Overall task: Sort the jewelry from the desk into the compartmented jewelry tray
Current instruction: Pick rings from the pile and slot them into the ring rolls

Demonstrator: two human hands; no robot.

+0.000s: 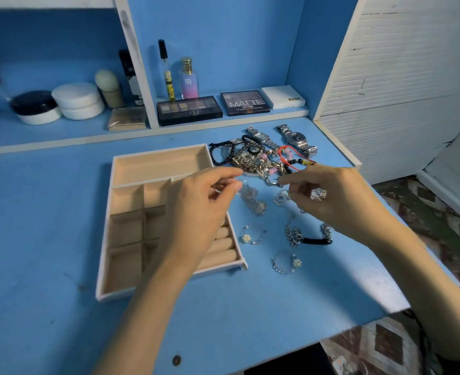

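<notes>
**A:** What are the hands doing?

**B:** The left hand point(204, 201) has curled fingers, with the thumb and forefinger tips drawn together. It may be pinching something wire-thin, but I cannot tell. The right hand point(331, 197) wears a chunky silver ring point(318, 194). Its fingertips close toward the left hand, and any grip there is just as unclear.

**A:** And the jewelry?

**B:** Just beyond both sets of fingertips lies a tangled pile of jewelry point(261, 159): black beads, gold links and red cord. Beyond the right hand are two steel watches point(296, 139) with link bands. A fringed silver piece point(253, 200) lies between the hands. Nearer than the right hand's knuckles is a coarse chain bracelet point(293, 235) with a black band.

**A:** The tray?

**B:** The jewelry tray point(131, 220) lies under the left hand and to its left. It is beige and matte, with square cells and one long one farthest off. Its padded ring rolls point(220, 247) are beside the wrist.
</notes>
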